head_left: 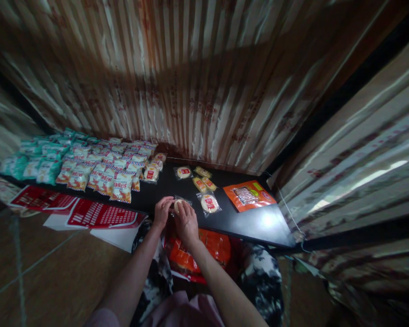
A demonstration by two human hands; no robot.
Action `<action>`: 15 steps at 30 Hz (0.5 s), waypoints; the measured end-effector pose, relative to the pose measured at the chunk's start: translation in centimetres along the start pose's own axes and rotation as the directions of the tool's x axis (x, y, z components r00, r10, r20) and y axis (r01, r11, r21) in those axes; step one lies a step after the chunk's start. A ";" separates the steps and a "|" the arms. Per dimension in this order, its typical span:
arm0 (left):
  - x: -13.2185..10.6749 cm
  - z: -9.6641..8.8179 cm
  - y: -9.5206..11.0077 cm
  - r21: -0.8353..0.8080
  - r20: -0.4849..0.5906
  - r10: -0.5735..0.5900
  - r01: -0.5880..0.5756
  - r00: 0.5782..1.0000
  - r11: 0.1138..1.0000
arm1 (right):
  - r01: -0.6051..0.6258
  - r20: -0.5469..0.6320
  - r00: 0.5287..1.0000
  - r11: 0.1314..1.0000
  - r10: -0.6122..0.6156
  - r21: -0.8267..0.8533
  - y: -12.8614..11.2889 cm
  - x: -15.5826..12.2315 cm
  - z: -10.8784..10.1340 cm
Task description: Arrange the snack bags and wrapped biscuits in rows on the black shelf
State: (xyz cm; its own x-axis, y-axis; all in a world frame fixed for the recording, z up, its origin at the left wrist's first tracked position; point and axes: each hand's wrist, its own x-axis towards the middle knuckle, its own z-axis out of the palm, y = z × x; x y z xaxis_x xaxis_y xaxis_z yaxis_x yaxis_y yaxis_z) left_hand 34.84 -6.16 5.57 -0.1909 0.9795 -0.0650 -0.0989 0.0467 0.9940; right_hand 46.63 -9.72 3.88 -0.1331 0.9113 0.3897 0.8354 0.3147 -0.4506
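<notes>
The left hand and the right hand meet at the near edge of the black table, fingers curled inward and thumbs drawn in, both pinching a clear-wrapped round cake between them; the left fingertips grip its left edge and the right hand covers its near and right side, so only the pale top and a bit of crinkled film show; how tightly each finger presses cannot be told. The cake sits just above the table's near rim, directly between the two hands and touching both. Just to the right lies a second wrapped round cake with a red label, close to the right hand but apart from it; farther back are a third labelled cake and a few small yellow packets; to the far right of these lies a flat orange packet. To the left, well apart from the hands, rows of red-and-white snack packets fill the table, with teal packets beyond them at the far left. Red printed sheets hang over the near edge on the left; an orange bag rests on the person's lap below the forearms; a striped curtain closes the far side.
</notes>
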 end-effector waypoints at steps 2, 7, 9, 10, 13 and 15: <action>0.1 -0.1 0.2 -0.074 0.001 -0.039 0.039 0.999 0.997 | -0.011 -0.016 1.000 0.999 0.011 0.033 0.0 0.0 -0.2; 0.6 -0.4 -0.2 -0.228 0.008 -0.075 0.075 0.997 0.971 | -0.069 0.022 0.998 0.978 0.066 0.196 -0.3 0.5 -0.5; 0.8 -0.6 -0.4 -0.295 0.021 -0.077 0.080 0.997 0.952 | -0.119 0.041 0.993 0.942 0.112 0.315 -0.5 0.8 -0.7; 0.9 -0.6 -0.5 -0.312 0.031 -0.076 0.082 0.997 0.947 | -0.154 0.048 0.988 0.912 0.146 0.380 -0.7 1.0 -0.8; 0.9 -0.6 -0.6 -0.253 0.054 -0.053 0.065 0.997 0.965 | -0.293 0.075 0.949 0.774 0.305 0.562 -1.0 1.6 -1.1; 0.8 -0.6 -0.5 -0.163 0.078 -0.037 0.049 0.996 0.985 | -0.376 0.094 0.901 0.655 0.424 0.655 -0.9 1.9 -1.1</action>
State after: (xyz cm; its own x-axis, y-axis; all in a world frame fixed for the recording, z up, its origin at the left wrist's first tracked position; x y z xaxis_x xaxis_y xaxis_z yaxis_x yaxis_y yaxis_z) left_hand 34.19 -5.49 4.93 -0.1101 0.9894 -0.0945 -0.2664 0.0622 0.9618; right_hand 46.22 -8.56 5.95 0.1840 0.9793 0.0848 0.2484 0.0371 -0.9679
